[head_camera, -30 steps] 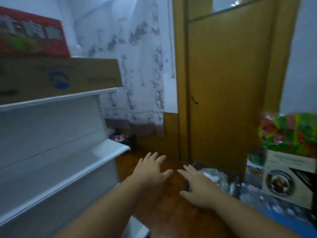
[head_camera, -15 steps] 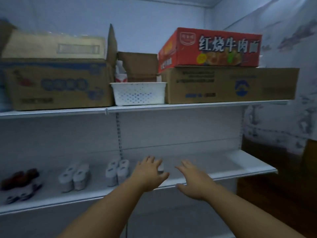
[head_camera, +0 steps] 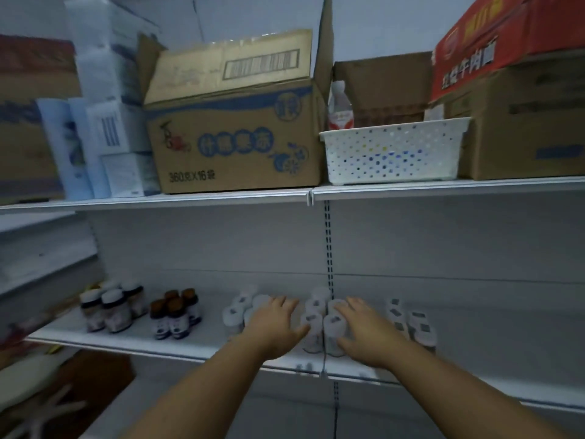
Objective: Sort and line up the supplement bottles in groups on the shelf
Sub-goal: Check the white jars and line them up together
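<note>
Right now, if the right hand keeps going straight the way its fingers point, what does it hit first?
The right hand points up-left toward the back of the lower shelf. Its fingertips already appear to reach the middle cluster of white bottles, so those come first. Depth is unclear; contact isn't certain.

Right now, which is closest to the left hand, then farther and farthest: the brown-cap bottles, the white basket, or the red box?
1. Brown-cap bottles, to the left hand's left, same shelf.
2. White basket, shelf above, to the right.
3. Red box, top right corner.
</note>
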### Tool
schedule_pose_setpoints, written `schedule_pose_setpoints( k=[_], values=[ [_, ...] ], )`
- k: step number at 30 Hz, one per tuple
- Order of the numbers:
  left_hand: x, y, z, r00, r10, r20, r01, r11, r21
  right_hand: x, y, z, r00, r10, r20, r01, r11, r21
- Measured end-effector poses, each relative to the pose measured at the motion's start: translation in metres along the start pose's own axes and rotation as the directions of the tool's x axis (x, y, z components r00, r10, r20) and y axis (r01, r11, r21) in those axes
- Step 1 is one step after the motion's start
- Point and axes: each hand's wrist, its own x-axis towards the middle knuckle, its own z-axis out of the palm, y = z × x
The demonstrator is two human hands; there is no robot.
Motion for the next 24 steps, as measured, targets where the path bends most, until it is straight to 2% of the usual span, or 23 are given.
schedule_pose_setpoints(
  k=[10, 15, 19, 24],
  values=[
    [0.011, -0.110, -0.016, 0.985, -0.166, -0.040, 0.163, 0.983, -0.087, 0.100, -0.038, 0.028, 0.984, -0.176, 0.010, 0.176, 0.983, 0.061],
    [0.026, -0.157, -0.007, 0.980, -0.197, 0.036, 0.199, 0.976, -0.086, 0.133, -0.051, 0.046, 0.989, -0.146, 0.024, 0.144, 0.986, 0.083],
    [0.039, -0.191, 0.006, 0.989, -0.143, 0.040, 0.147, 0.981, -0.126, 0.160, -0.078, 0.059, 0.992, -0.127, 0.026, 0.123, 0.987, 0.106],
    [0.062, -0.220, 0.025, 0.997, 0.034, 0.064, -0.019, 0.975, -0.221, 0.191, -0.123, 0.093, 0.996, -0.086, 0.039, 0.081, 0.989, 0.121]
  ],
)
